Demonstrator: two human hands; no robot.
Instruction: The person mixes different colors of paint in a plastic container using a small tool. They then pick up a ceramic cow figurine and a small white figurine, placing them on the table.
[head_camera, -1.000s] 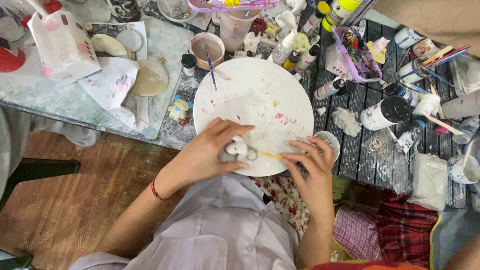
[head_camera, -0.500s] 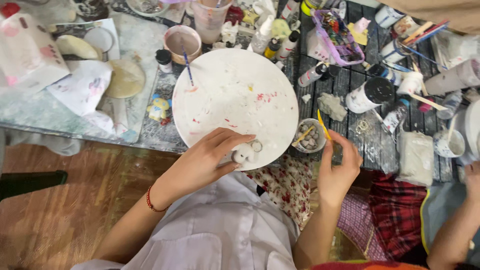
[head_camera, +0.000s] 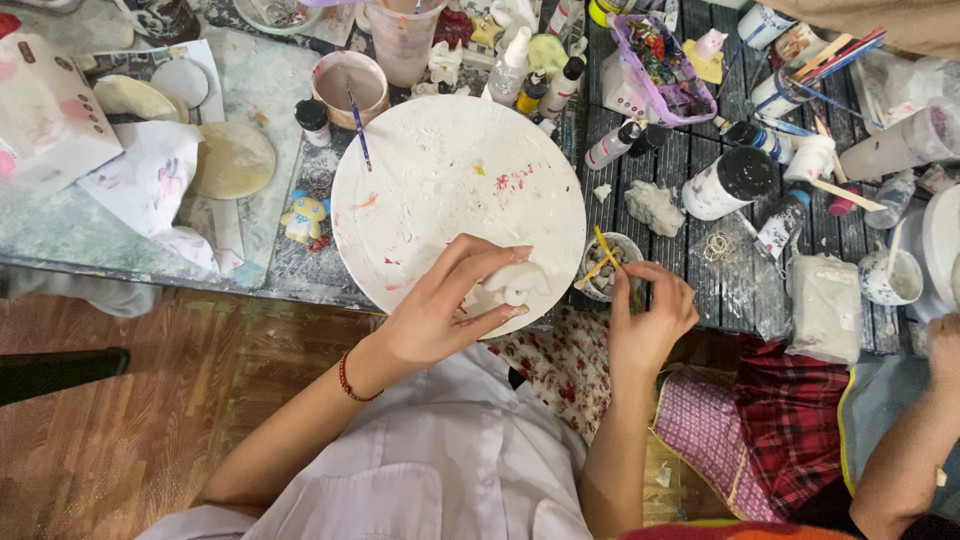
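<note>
My left hand (head_camera: 450, 305) grips a small white clay figure (head_camera: 512, 282) over the near edge of a large round white plate (head_camera: 440, 170) smeared with paint spots. To the right, my right hand (head_camera: 645, 315) holds a thin yellow-handled brush (head_camera: 603, 247) whose tip dips into a small paint cup (head_camera: 608, 268) just beside the plate's rim. A red bracelet circles my left wrist. My white sleeves and lap fill the lower part of the view.
A pink-stained cup with a blue brush (head_camera: 352, 85) stands behind the plate. Paint bottles (head_camera: 725, 183), a purple basket (head_camera: 660, 55), clay lumps (head_camera: 655, 207) and jars crowd the dark slatted table on the right. Another person's arm (head_camera: 915, 440) enters at lower right. Paper and discs lie left.
My right hand has left the plate's edge and carried the brush to the small paint cup. My left hand has turned the white figure, lifting it slightly.
</note>
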